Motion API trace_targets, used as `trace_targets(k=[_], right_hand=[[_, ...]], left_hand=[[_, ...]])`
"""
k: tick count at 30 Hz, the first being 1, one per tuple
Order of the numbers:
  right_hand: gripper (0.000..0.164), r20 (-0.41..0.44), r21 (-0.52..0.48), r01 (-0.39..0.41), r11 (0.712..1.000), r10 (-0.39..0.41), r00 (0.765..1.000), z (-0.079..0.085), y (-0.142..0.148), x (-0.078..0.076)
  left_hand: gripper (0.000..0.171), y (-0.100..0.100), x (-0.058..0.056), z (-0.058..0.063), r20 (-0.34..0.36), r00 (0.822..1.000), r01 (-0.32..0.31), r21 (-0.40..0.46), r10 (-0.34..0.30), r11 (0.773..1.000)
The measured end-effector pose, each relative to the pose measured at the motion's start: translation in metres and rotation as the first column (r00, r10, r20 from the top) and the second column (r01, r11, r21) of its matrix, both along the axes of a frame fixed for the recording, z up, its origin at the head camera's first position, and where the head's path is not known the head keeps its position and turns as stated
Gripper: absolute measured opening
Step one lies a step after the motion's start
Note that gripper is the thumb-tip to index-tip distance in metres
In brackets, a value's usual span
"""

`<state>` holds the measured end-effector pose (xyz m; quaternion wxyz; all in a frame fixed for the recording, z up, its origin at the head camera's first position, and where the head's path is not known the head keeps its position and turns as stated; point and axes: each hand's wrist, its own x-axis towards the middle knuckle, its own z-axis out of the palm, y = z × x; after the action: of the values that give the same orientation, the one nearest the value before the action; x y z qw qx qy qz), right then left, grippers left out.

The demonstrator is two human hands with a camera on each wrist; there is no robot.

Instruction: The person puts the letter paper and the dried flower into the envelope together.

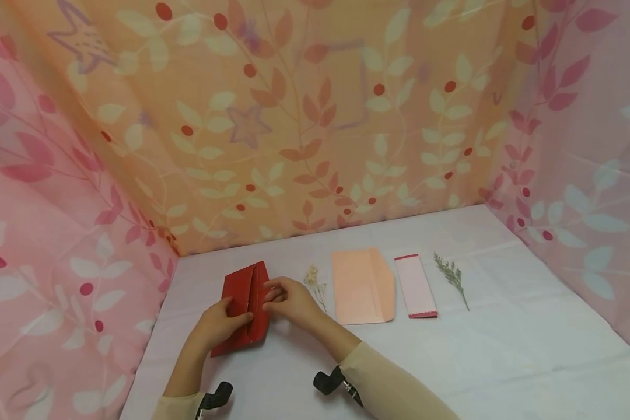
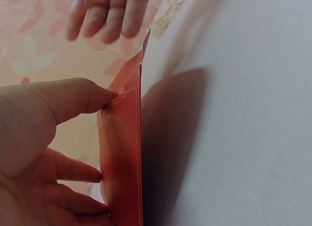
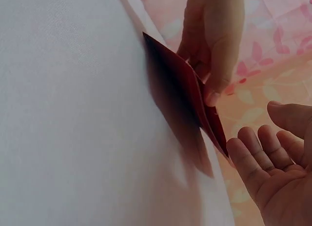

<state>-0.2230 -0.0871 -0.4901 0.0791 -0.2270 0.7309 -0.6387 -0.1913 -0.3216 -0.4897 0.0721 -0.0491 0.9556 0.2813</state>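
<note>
A red paper envelope (image 1: 237,284) is tilted up at the left of the white table, its flap folded out to the right. My left hand (image 1: 217,324) grips it from the left, with the thumb lying across the front near the pocket's opening. In the left wrist view, that thumb presses the red paper (image 2: 122,153) while the other fingers meet its edge. Beside the flap is my right hand (image 1: 291,300), its fingers loosely bent and holding nothing. The right wrist view shows those fingertips close to the envelope's (image 3: 178,67) lower corner, palm facing up.
Right of the hands, a dried yellow flower sprig (image 1: 312,279), a peach envelope (image 1: 353,286), a pale pink strip with red ends (image 1: 416,286) and a green leafy sprig (image 1: 450,273) lie in a row. Leaf-patterned cloth (image 1: 294,175) hangs behind the table and on both sides.
</note>
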Motion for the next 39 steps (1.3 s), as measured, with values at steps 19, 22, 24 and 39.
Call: trace_targets(k=[19, 22, 24, 39], right_hand=[[0.039, -0.064, 0.095, 0.068, 0.993, -0.062, 0.996, 0.018, 0.054, 0.005], [0.038, -0.076, 0.114, 0.095, 0.989, -0.087, 0.993, 0.016, 0.064, 0.004], [0.039, -0.086, 0.122, 0.111, 0.986, -0.101, 0.991, 0.015, 0.071, 0.004], [0.042, -0.136, 0.212, 0.239, 0.948, -0.213, 0.968, 0.007, 0.1, -0.008]], left_hand=[[0.097, 0.005, 0.004, 0.009, 0.004, 1.0, -0.027, -0.001, 0.027, 1.0], [0.097, 0.005, 0.004, 0.008, 0.002, 1.0, -0.022, -0.004, 0.022, 1.0], [0.097, 0.005, 0.004, 0.008, 0.002, 1.0, -0.02, -0.004, 0.02, 1.0], [0.099, 0.003, 0.003, 0.0, 0.01, 1.0, -0.015, 0.001, 0.015, 1.0]])
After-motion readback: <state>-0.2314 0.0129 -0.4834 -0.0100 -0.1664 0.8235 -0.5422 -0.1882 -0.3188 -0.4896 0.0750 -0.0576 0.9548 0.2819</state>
